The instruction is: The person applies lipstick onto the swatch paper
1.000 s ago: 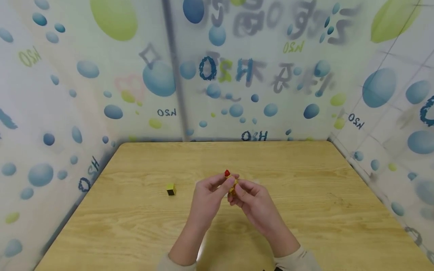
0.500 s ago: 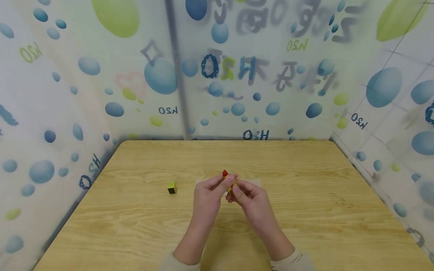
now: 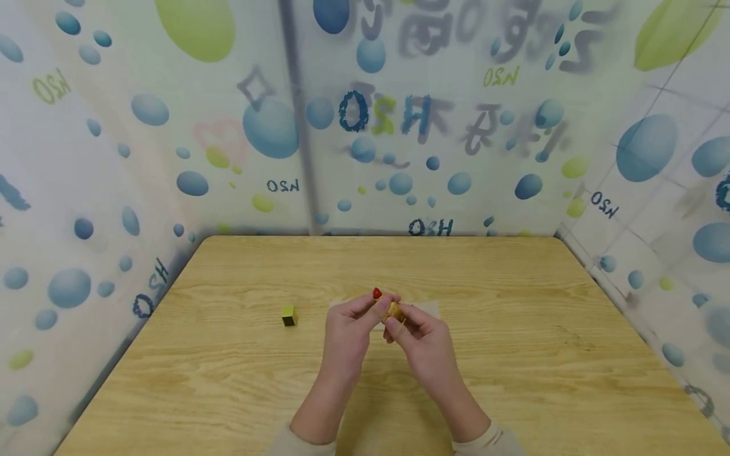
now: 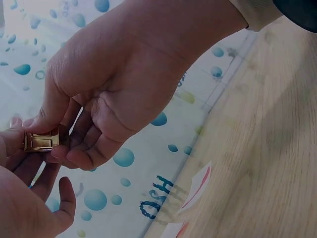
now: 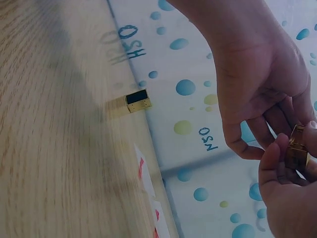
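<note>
A lipstick with a gold tube (image 3: pixel 395 311) and a raised red tip (image 3: pixel 377 293) is held between both hands over the middle of the table. My left hand (image 3: pixel 349 329) pinches it near the red end, thumb on top. My right hand (image 3: pixel 428 339) grips the gold part from the other side, its thumb against the near edge. Both wrist views show the gold tube (image 4: pixel 41 141) among the fingertips, partly covered. A small gold boxy cap (image 3: pixel 289 315) with a dark face lies on the table to the left, apart from the hands.
Pale paper (image 3: pixel 429 309) lies on the wooden table (image 3: pixel 513 354) behind the hands. Red streaks show on the paper strips (image 5: pixel 148 183) in the wrist views. Patterned walls (image 3: pixel 399 183) border the table's back and sides.
The gold tube has turned, showing more of its face between the thumbs, and the right thumb has shifted. The head view has moved slightly, bringing the paper into sight. The cap stays put.
</note>
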The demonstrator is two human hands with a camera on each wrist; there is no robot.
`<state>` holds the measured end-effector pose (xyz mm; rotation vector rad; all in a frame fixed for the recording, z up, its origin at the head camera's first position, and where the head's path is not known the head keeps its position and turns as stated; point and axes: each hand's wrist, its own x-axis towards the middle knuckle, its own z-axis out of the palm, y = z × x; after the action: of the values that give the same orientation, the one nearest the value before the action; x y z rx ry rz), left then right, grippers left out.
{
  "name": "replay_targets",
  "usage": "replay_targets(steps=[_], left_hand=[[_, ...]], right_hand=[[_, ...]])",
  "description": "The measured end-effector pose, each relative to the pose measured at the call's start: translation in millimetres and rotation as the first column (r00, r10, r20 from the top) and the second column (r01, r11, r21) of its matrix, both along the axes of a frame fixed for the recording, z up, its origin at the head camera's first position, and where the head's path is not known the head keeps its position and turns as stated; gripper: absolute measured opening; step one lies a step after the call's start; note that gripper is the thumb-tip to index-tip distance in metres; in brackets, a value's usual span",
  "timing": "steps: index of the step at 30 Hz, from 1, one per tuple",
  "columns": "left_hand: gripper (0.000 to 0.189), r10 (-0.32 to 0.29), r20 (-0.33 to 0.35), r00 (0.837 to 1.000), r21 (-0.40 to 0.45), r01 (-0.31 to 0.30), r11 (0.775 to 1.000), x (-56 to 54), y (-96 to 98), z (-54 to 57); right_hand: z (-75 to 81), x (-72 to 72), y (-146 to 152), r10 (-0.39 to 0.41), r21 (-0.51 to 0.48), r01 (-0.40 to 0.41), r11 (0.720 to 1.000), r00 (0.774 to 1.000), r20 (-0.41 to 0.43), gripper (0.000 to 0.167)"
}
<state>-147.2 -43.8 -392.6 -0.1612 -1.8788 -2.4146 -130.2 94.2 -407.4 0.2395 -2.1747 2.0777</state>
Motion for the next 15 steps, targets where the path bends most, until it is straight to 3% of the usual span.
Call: replay_targets(steps=[8, 15], left_hand=[[0.026, -0.031, -0.002, 1.000, 0.009, 0.031, 0.999, -0.4, -1.6, -0.1], [0.027, -0.041, -0.004, 0.999, 0.004, 0.041, 0.999, -0.9, -2.4, 0.7]], right_hand=[[0.3, 0.6, 3.4, 0.052, 0.012, -0.052, 0.999, 0.998, -0.037, 0.019], [2.2, 0.4, 6.3, 0.131, -0.038, -0.132, 0.990, 0.991, -0.034, 0.025]])
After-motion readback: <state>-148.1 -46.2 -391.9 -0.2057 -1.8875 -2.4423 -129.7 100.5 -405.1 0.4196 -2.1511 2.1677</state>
